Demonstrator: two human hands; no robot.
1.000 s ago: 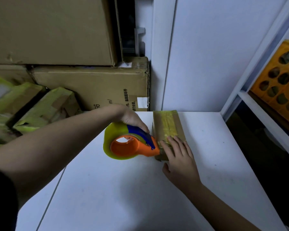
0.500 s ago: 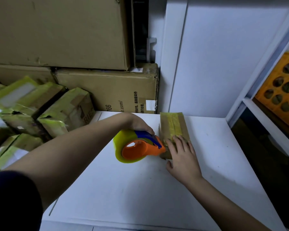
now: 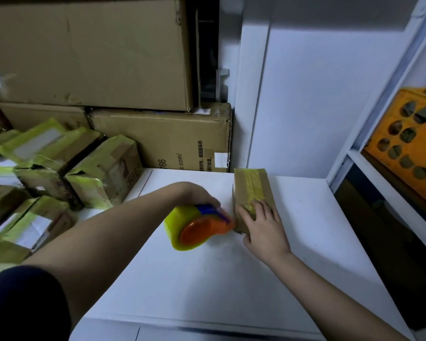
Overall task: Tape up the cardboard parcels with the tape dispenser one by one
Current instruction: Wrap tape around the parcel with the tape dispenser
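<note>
A small cardboard parcel (image 3: 252, 187) lies on the white table (image 3: 207, 279), a strip of yellowish tape running along its top. My right hand (image 3: 263, 230) rests flat on the parcel's near end, fingers spread and straight. My left hand (image 3: 197, 193) grips the tape dispenser (image 3: 197, 228), an orange and blue holder with a yellow-green tape roll. The dispenser's front end touches the parcel's near left side. My left fingers are mostly hidden behind the dispenser.
Several taped parcels (image 3: 59, 168) are heaped at the left. Large cardboard boxes (image 3: 96, 57) stack at the back left, beside a white wall panel (image 3: 305, 94). A white shelf frame (image 3: 379, 168) with an orange crate (image 3: 413, 143) stands at the right.
The view has shifted back and down, showing more of the heap at left. Both hands stay at the parcel's near end; the dispenser has dropped slightly lower against it.
</note>
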